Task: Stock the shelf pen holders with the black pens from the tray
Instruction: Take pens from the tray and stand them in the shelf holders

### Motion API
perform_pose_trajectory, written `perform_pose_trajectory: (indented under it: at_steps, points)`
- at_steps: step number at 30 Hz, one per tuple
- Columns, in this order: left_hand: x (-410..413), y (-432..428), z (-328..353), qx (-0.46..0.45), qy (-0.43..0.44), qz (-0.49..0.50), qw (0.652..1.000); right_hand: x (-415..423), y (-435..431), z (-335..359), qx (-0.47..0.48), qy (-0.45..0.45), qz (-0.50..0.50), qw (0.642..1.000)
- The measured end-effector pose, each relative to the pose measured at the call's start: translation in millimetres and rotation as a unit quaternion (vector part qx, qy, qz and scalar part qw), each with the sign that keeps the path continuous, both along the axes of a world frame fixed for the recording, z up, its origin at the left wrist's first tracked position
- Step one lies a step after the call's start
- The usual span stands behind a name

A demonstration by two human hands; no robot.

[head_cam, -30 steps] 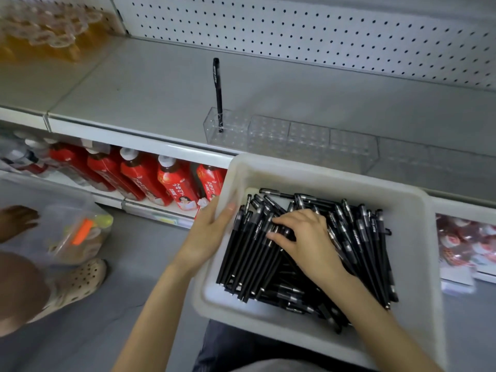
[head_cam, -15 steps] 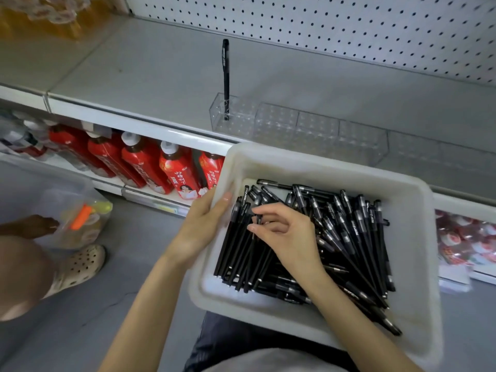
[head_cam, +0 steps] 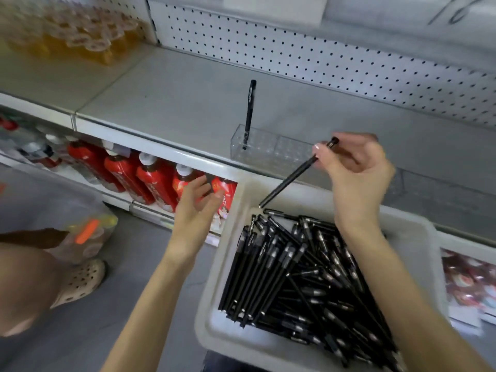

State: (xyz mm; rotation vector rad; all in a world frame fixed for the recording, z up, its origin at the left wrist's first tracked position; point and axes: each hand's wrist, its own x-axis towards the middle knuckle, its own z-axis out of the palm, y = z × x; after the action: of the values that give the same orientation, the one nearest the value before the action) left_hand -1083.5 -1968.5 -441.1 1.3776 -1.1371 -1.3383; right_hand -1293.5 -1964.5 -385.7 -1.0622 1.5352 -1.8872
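Observation:
A white tray (head_cam: pixel 418 232) at the lower right holds several black pens (head_cam: pixel 290 277) in a loose pile. My right hand (head_cam: pixel 357 167) is raised above the tray's far edge and pinches one black pen (head_cam: pixel 295 175) near its cap end, the pen slanting down to the left. A clear pen holder (head_cam: pixel 271 151) sits on the grey shelf just beyond, with one black pen (head_cam: pixel 249 114) standing upright in its left end. My left hand (head_cam: pixel 196 208) hovers left of the tray, fingers relaxed and holding nothing.
The grey shelf (head_cam: pixel 174 103) has a pegboard back wall (head_cam: pixel 322 57). Red bottles (head_cam: pixel 150 178) line the shelf below. Yellow drinks (head_cam: pixel 75 36) stand at the upper left. Another person's leg and beige clog (head_cam: pixel 77 280) are on the floor at the left, beside a clear bag (head_cam: pixel 88 234).
My right hand has lifted out of the tray with one pen and risen toward the clear holder. My left hand has let go of the tray's edge and moved left.

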Motion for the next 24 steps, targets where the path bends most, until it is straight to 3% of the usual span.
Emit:
perform_pose_trajectory:
  at_steps: [3,8,13,24]
  points:
    - [-7,-38,17,-0.074,-0.016,0.008,0.997,4,-29,23,-0.070,0.036,0.004,0.997]
    - [-24,-97,24,-0.132,-0.066,-0.067,0.987,19,-70,34,-0.142,0.070,0.012,0.987]
    - [-32,-125,11,-0.118,-0.099,-0.093,0.984,23,-92,24,-0.125,0.127,0.012,0.984]
    - [-35,-128,-9,-0.068,-0.058,-0.157,0.984,13,-112,17,-0.109,0.187,0.010,0.976]
